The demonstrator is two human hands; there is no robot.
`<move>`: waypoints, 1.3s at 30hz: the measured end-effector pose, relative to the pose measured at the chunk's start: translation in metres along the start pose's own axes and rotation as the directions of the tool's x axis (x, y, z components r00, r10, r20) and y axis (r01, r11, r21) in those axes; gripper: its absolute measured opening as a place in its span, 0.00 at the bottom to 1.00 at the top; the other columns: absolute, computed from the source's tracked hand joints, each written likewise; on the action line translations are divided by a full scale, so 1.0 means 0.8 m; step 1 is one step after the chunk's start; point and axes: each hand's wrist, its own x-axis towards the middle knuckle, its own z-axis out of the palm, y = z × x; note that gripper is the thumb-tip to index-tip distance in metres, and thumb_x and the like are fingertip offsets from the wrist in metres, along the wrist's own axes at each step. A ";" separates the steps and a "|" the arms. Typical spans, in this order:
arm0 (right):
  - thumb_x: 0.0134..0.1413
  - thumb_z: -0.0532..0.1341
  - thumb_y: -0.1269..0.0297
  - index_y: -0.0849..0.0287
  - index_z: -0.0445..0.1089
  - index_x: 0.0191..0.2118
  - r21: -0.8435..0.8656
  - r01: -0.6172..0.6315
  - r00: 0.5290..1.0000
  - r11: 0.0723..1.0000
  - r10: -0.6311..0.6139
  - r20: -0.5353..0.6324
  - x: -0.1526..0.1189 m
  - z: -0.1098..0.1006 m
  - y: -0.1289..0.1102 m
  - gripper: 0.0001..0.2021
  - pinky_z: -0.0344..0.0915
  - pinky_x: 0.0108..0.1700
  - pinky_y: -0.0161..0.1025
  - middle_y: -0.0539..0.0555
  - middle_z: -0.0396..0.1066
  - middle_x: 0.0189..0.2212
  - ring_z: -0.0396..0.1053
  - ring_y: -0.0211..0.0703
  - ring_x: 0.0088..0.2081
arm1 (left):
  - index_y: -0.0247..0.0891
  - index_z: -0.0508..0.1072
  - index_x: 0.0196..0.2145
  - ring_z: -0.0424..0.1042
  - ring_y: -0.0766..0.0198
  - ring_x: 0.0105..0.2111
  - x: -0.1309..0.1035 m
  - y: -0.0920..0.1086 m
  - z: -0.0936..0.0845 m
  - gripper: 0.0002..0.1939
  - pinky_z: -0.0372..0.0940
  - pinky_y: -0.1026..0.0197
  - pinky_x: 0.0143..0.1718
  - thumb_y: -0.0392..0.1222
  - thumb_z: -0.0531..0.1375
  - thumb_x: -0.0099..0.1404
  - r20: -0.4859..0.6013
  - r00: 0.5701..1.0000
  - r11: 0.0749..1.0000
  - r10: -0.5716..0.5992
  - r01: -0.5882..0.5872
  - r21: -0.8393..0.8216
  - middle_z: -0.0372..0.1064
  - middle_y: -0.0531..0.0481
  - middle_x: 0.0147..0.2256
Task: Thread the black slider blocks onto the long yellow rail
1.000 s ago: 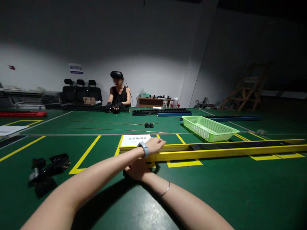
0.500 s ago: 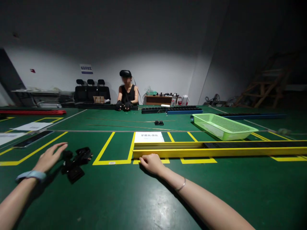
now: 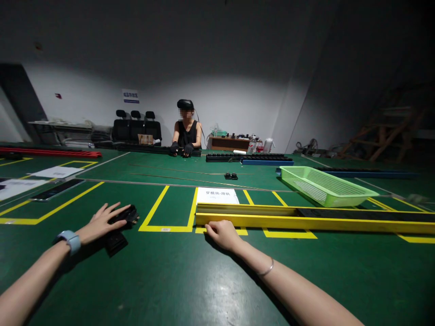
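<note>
My left hand (image 3: 102, 222) reaches over a small pile of black plastic modules (image 3: 116, 243), fingers spread. Its fingertips lie over the upper module (image 3: 126, 216), and the palm hides part of the pile. My right hand (image 3: 222, 234) is closed with curled fingers against the near side of a long yellow rail (image 3: 251, 220), close to its left end. Inside the rail's channel, a black strip (image 3: 340, 213) runs from about the middle out to the right.
A light green basket (image 3: 326, 199) stands behind the rail. A labelled white sheet (image 3: 217, 196) lies by the rail's left end. Two black parts (image 3: 230, 175) and thin rods (image 3: 176, 179) sit farther back. Across the table, a gloved co-worker (image 3: 186, 133) handles a dark rail. A phone-like slab (image 3: 57, 190) lies left.
My left hand has moved right, from beside the black modules to over them, its fingers now spread. My right hand stays by the rail's left end. The view has shifted slightly left.
</note>
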 end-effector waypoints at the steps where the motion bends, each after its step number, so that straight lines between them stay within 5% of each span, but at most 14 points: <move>1: 0.63 0.48 0.58 0.58 0.72 0.27 0.004 0.000 1.000 1.000 0.000 0.001 0.000 0.000 0.000 0.20 0.46 0.27 0.34 0.51 0.72 0.22 0.65 0.35 0.24 | 0.53 0.61 0.57 0.42 0.48 0.63 -0.001 -0.001 -0.002 0.28 0.46 0.44 0.57 0.58 0.47 0.59 0.048 0.998 0.999 0.045 -0.043 -0.031 0.50 0.58 0.61; 5: 0.63 0.48 0.58 0.59 0.72 0.27 0.013 -0.017 1.000 1.000 0.017 0.018 0.000 -0.002 -0.001 0.20 0.46 0.28 0.34 0.51 0.72 0.23 0.65 0.36 0.24 | 0.57 0.57 0.59 0.39 0.42 0.63 -0.011 -0.004 -0.013 0.37 0.46 0.38 0.56 0.62 0.55 0.51 0.214 0.964 0.987 0.155 -0.146 -0.061 0.45 0.57 0.63; 11: 0.63 0.48 0.58 0.59 0.72 0.26 0.008 -0.030 0.999 1.000 0.029 0.032 0.000 -0.002 -0.001 0.20 0.46 0.28 0.34 0.51 0.72 0.22 0.65 0.36 0.24 | 0.52 0.56 0.60 0.44 0.40 0.61 -0.030 0.025 -0.019 0.41 0.44 0.37 0.57 0.60 0.57 0.48 0.092 0.983 0.988 0.156 -0.155 -0.018 0.53 0.49 0.60; 17: 0.62 0.48 0.59 0.59 0.71 0.26 0.006 -0.019 0.999 1.000 0.018 0.035 0.001 0.001 0.000 0.20 0.46 0.28 0.33 0.51 0.72 0.22 0.65 0.35 0.24 | 0.55 0.53 0.60 0.46 0.45 0.61 -0.026 0.039 -0.020 0.35 0.43 0.39 0.58 0.61 0.53 0.55 0.134 0.973 0.982 0.188 -0.189 -0.010 0.56 0.51 0.58; 23: 0.62 0.48 0.59 0.59 0.71 0.26 0.013 -0.015 0.999 1.000 0.014 0.033 0.001 -0.001 -0.001 0.20 0.46 0.28 0.34 0.51 0.72 0.23 0.66 0.35 0.24 | 0.54 0.63 0.56 0.48 0.49 0.61 -0.014 0.056 0.005 0.29 0.49 0.46 0.58 0.61 0.51 0.58 0.111 0.973 0.979 0.203 -0.199 -0.047 0.56 0.48 0.57; 33: 0.62 0.47 0.58 0.59 0.71 0.26 0.013 -0.028 0.998 1.000 0.028 0.054 0.001 -0.005 -0.003 0.20 0.45 0.28 0.34 0.52 0.72 0.23 0.67 0.37 0.25 | 0.46 0.72 0.48 0.59 0.54 0.53 0.058 0.149 0.058 0.23 0.53 0.50 0.56 0.56 0.52 0.60 -0.052 0.961 0.951 0.271 -0.276 -0.143 0.63 0.44 0.50; 39: 0.62 0.48 0.59 0.59 0.69 0.25 0.010 -0.015 0.999 1.000 0.014 0.033 0.001 -0.001 -0.001 0.19 0.45 0.28 0.34 0.51 0.71 0.22 0.65 0.36 0.24 | 0.46 0.72 0.48 0.58 0.55 0.53 0.080 0.178 0.080 0.21 0.51 0.52 0.56 0.55 0.54 0.60 -0.095 0.958 0.927 0.270 -0.285 -0.245 0.64 0.46 0.50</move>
